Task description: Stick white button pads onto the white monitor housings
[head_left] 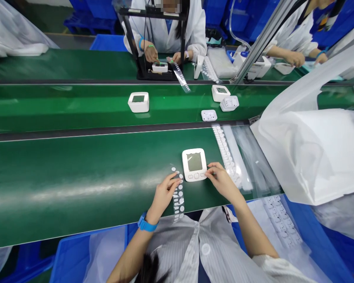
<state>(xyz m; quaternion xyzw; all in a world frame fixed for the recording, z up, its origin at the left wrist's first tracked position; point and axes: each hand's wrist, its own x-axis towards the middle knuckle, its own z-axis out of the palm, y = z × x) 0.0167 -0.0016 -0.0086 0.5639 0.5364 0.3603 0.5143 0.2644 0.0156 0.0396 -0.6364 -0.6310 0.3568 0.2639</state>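
Observation:
A white monitor (194,164) with a grey screen and three marked buttons lies face up on the green table. My right hand (222,181) is closed at its lower right corner, fingertips touching the edge and the right button. To the left of the monitor, my left hand (164,193) pinches a clear strip of round white stickers (180,199). The strip runs down past the table's front edge. A blue band (146,222) is on my left wrist. Whether a loose sticker is between my right fingertips is too small to tell.
More sticker strips (225,151) and clear film lie right of my right hand. White plastic bags (318,149) crowd the right side. On the green conveyor (100,104) are white monitors (138,102) and white plates (209,115). A co-worker's hands (151,52) work across it, behind a black frame (132,43).

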